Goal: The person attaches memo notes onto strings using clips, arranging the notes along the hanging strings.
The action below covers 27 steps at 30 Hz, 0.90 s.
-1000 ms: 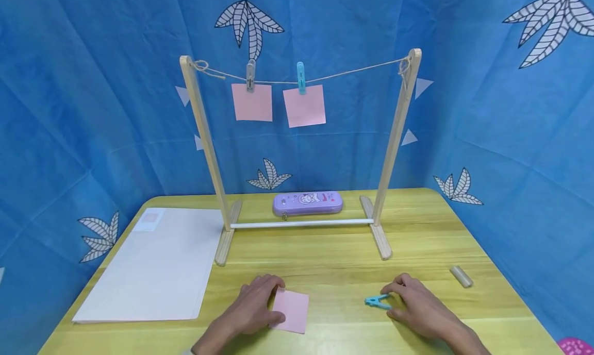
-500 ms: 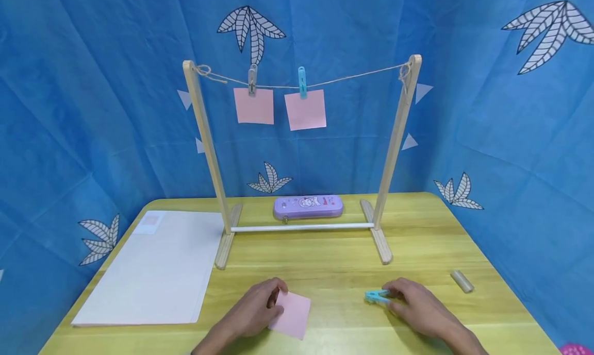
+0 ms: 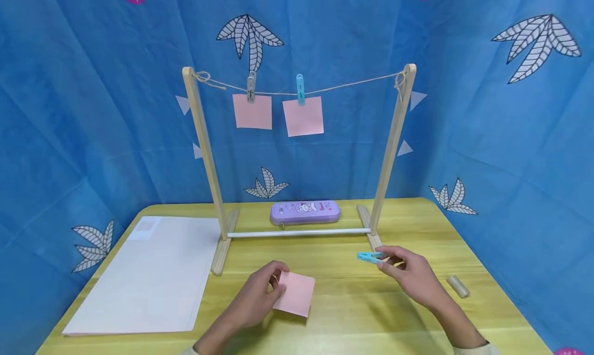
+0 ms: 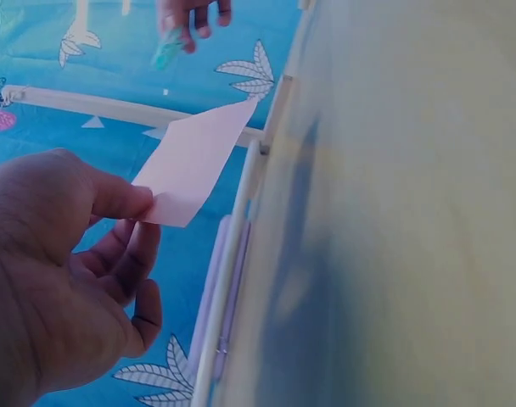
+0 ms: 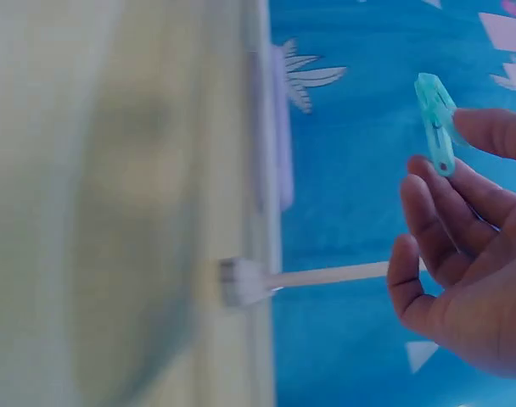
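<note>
My left hand [image 3: 260, 296] pinches a square pink paper note [image 3: 297, 294] by its left side, thumb on top; the left wrist view shows the same note [image 4: 199, 161] tilted above the table. In my right hand [image 3: 413, 272] a light blue clothespin [image 3: 369, 257] is held between thumb and fingers, raised over the table; the right wrist view shows this clothespin [image 5: 436, 123] close up. Two more pink notes hang from a string [image 3: 352, 83], the left one [image 3: 252, 113] under a grey clothespin [image 3: 251, 87], the right one [image 3: 303, 119] under a blue clothespin [image 3: 300, 89].
The string spans two wooden posts [image 3: 392, 154] joined by a white bar [image 3: 301, 233]. Behind the bar lies a purple pencil case [image 3: 304, 212]. A stack of white sheets [image 3: 144, 283] covers the table's left side. A small greyish cylinder [image 3: 458, 286] lies at the right.
Both hands have lifted off the table: the left carries the pink note slightly up, the right brings the blue clothespin upward and forward. The head view has tilted up a little.
</note>
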Each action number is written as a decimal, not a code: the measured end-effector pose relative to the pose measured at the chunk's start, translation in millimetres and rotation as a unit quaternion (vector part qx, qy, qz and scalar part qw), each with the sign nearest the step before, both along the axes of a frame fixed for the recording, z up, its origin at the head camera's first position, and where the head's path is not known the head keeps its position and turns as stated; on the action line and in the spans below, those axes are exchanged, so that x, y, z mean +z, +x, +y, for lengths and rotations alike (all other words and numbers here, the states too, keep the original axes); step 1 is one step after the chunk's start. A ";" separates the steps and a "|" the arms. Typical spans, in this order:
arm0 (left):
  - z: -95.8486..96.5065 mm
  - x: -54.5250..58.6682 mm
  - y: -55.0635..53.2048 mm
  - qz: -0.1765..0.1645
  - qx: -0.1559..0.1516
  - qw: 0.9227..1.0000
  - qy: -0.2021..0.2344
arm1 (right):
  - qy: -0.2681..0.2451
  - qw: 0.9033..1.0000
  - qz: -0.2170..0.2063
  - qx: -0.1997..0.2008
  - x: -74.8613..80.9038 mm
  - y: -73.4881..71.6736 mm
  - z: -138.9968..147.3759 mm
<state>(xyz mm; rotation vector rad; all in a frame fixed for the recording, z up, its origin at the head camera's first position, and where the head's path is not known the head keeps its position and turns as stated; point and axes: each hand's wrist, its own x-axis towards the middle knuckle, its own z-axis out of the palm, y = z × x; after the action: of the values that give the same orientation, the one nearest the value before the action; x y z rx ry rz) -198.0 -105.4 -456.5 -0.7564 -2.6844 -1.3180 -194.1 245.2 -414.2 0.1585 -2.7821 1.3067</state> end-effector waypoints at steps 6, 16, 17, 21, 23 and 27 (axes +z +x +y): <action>13.3 4.7 -6.7 0.018 0.019 0.999 0.023 | 0.009 0.997 0.067 -0.021 22.8 -11.1 -0.9; 27.1 30.9 -29.1 0.015 0.058 0.996 0.073 | -0.020 0.991 0.133 -0.009 80.9 -41.3 -2.2; 28.5 34.9 -32.4 0.017 0.062 0.995 0.082 | -0.022 0.989 0.147 -0.007 87.5 -44.5 -3.0; 34.7 50.7 -44.6 0.029 0.066 0.990 0.121 | -0.043 0.978 0.203 -0.001 113.9 -55.8 -6.3; 38.1 58.1 -50.3 0.044 0.061 0.988 0.134 | -0.052 0.974 0.222 -0.004 126.6 -60.2 -8.1; 45.9 74.9 -62.0 0.079 0.047 0.985 0.146 | -0.066 0.966 0.251 -0.014 149.7 -70.4 -9.4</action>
<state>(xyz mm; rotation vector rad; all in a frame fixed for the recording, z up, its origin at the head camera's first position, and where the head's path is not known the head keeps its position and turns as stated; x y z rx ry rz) -260.0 -59.5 -381.6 -0.6610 -2.3052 -1.5118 -264.5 235.8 -264.5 0.3811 -2.2602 1.2303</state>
